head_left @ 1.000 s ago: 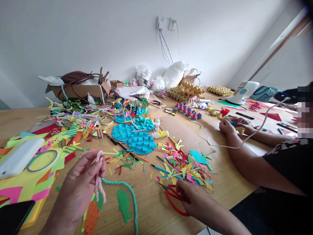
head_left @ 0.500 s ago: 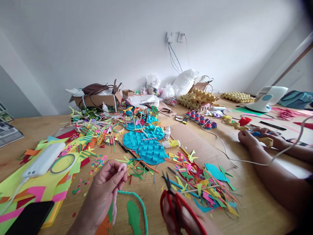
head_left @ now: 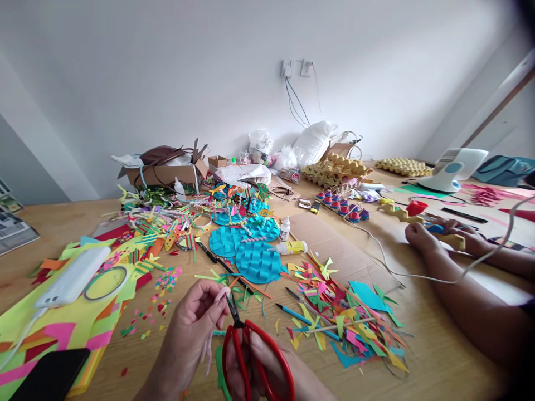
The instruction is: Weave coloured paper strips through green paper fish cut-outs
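Observation:
My left hand (head_left: pixel 196 317) pinches a pale pink strand of yarn (head_left: pixel 208 352), its loose ends hanging below the fingers. My right hand (head_left: pixel 251 362) is closed around the red handles of a pair of scissors (head_left: pixel 238 326). The dark blade tips meet the yarn right beside my left fingertips; whether the blades have cut into it I cannot tell. Partly hidden under my hands are a teal cord (head_left: pixel 218 333) and a green paper cutout (head_left: pixel 221 370) on the table.
Colourful paper scraps (head_left: pixel 355 328) lie to the right, near a blue pencil (head_left: pixel 307 320). Blue paper discs (head_left: pixel 258 262), a glue bottle (head_left: pixel 292 247) and cardboard (head_left: pixel 330 236) are ahead. A phone (head_left: pixel 56 374) and white power strip (head_left: pixel 73 277) sit left. Another person's arms (head_left: pixel 455 301) rest at right.
My right hand has brought the scissors left and up to the yarn at my left fingertips. My left hand has shifted slightly right.

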A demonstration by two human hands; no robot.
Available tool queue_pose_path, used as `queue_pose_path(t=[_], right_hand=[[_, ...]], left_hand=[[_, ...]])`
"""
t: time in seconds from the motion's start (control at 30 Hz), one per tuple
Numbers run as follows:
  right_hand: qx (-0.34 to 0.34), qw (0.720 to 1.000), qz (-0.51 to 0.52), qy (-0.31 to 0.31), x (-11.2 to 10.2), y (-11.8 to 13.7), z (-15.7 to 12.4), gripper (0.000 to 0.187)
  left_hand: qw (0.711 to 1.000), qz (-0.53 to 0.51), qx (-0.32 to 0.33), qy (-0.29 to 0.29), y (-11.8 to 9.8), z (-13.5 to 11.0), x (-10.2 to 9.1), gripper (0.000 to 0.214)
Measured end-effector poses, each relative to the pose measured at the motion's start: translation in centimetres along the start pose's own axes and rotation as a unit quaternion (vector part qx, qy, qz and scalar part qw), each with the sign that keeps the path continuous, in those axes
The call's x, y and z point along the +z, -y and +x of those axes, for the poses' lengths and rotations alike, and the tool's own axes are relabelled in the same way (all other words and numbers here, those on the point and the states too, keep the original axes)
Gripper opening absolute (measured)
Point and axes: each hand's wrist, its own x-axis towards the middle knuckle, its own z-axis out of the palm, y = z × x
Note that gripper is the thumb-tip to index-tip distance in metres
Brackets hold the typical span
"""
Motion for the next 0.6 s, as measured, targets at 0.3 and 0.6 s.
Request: queue_pose_path(t=[0.3, 0.6], right_hand=[[-0.064, 0.992, 0.109, 0.019, -0.3, -1.5, 1.1, 0.049], [-0.092, 0.966, 0.239, 0.028, 1.1, -1.3, 1.5, 0.047]], left_hand=[[0.998, 0.057, 0.031, 0.003, 0.3, -0.4, 0.8, 0.015], [0.992, 0.094, 0.082, 0.004, 1.2, -0.5, 0.4, 0.011]])
